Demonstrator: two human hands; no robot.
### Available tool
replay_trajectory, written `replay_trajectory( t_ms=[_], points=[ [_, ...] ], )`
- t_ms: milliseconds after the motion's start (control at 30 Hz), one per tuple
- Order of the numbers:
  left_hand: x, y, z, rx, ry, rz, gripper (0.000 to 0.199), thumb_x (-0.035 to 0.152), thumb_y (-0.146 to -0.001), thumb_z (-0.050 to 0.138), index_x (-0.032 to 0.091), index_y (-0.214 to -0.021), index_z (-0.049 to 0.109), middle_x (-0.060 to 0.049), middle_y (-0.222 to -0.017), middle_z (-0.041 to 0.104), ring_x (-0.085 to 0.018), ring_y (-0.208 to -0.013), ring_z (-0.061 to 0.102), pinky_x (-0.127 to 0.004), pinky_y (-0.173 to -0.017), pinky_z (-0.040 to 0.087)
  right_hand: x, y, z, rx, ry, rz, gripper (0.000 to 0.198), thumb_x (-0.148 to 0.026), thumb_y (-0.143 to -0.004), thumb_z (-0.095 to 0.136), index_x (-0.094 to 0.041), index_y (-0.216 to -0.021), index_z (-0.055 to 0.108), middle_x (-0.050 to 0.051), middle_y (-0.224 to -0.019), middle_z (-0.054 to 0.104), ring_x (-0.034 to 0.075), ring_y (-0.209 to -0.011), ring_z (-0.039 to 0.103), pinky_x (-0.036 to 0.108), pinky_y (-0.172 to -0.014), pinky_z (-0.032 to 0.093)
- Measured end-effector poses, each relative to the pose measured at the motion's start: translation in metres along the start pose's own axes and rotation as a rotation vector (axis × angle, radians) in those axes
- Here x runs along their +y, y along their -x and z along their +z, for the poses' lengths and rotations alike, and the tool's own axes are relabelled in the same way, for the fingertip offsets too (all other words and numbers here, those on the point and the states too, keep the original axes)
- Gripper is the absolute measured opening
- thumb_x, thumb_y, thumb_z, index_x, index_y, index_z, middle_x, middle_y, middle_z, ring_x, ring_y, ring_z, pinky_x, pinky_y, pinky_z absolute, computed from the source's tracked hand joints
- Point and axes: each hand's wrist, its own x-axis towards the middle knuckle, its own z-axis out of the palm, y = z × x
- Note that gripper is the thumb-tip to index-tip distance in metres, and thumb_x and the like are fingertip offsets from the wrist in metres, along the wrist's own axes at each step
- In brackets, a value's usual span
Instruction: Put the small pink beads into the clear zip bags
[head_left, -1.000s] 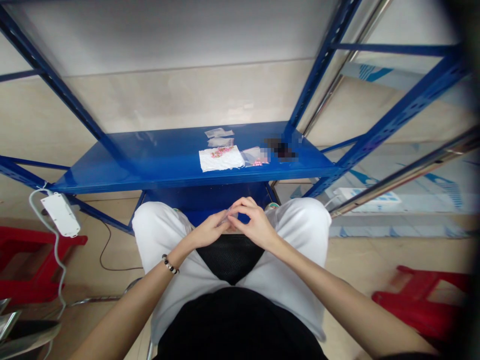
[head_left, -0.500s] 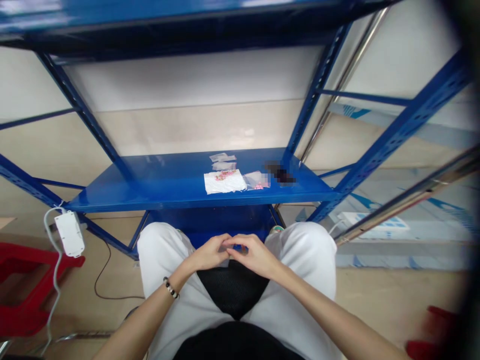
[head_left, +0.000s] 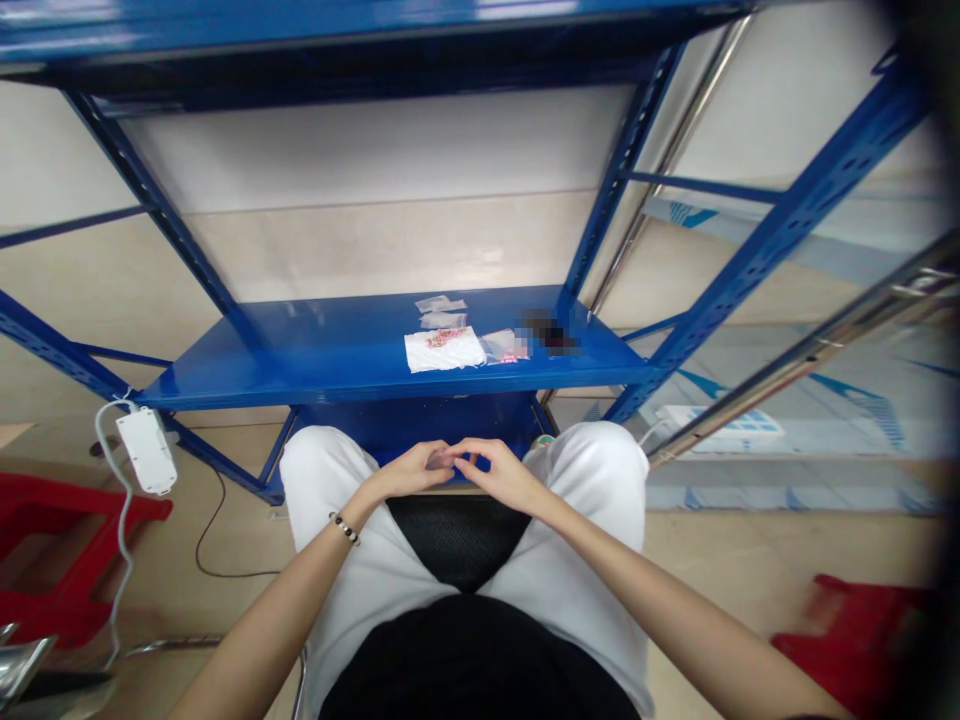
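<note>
Over my lap, in front of the shelf edge, my two hands meet at the fingertips. My left hand [head_left: 409,472] is closed around a small clear plastic bag [head_left: 437,459], of which only a greyish, see-through bit shows. My right hand [head_left: 501,475] has thumb and forefinger curled together in a pinch against the left fingertips; whatever lies in that pinch is too small to make out. On the shelf beyond are a white cloth [head_left: 445,355] with a heap of small pink and coloured pieces [head_left: 448,338], and several flat clear bags [head_left: 442,320].
Right of the cloth lie a clear packet with pink bits [head_left: 504,347] and a blurred-out dark item [head_left: 551,332]. The blue shelf [head_left: 315,350] has uprights at both sides. A white power strip [head_left: 147,450] hangs left. Red stools [head_left: 67,580] stand on the floor.
Both hands have risen slightly in view, still together. The clear bag that hung below the left fingers now shows between them. The whole view has shifted a little.
</note>
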Motion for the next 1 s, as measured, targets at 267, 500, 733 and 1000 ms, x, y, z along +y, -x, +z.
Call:
replay_trajectory(
  t_ms=[267,500,733,1000],
  points=[
    [0.002,0.001,0.002,0.091,-0.096,0.03,0.041,0.048,-0.091,0.059,0.012,-0.109,0.059,-0.003,-0.084,0.061,-0.015,-0.074,0.057,-0.028,-0.07,0.046,0.009,-0.002,0.001,0.092,-0.17,0.028,0.034,-0.02,-0.093,0.054,-0.02,-0.126,0.048,0.011,-0.112,0.071,0.02,-0.106,0.068,0.037,-0.089,0.053],
    [0.003,-0.001,0.0,0.013,0.162,0.014,0.049,0.056,-0.091,0.057,0.011,-0.111,0.056,-0.005,-0.081,0.064,-0.014,-0.07,0.061,-0.028,-0.068,0.051,0.01,-0.005,-0.004,0.114,-0.16,0.033,0.037,-0.021,-0.091,0.058,-0.02,-0.126,0.047,0.009,-0.11,0.071,0.019,-0.097,0.067,0.032,-0.079,0.05],
    [0.011,-0.001,-0.001,-0.148,0.309,0.009,0.051,0.06,-0.092,0.055,0.011,-0.105,0.06,-0.009,-0.084,0.068,-0.016,-0.072,0.065,-0.031,-0.073,0.052,0.017,-0.008,-0.011,0.106,-0.096,0.095,0.032,-0.031,-0.085,0.071,-0.02,-0.113,0.059,0.001,-0.084,0.072,0.014,-0.066,0.05,0.027,-0.06,0.036],
    [0.02,0.005,0.003,-0.225,0.487,-0.083,0.062,0.047,-0.079,0.078,0.011,-0.124,0.054,-0.009,-0.085,0.07,-0.017,-0.074,0.067,-0.035,-0.077,0.054,0.011,-0.006,-0.016,0.085,-0.197,0.109,0.021,-0.03,-0.085,0.071,-0.019,-0.1,0.059,0.0,-0.078,0.065,0.013,-0.066,0.052,0.027,-0.065,0.04]
  ],
)
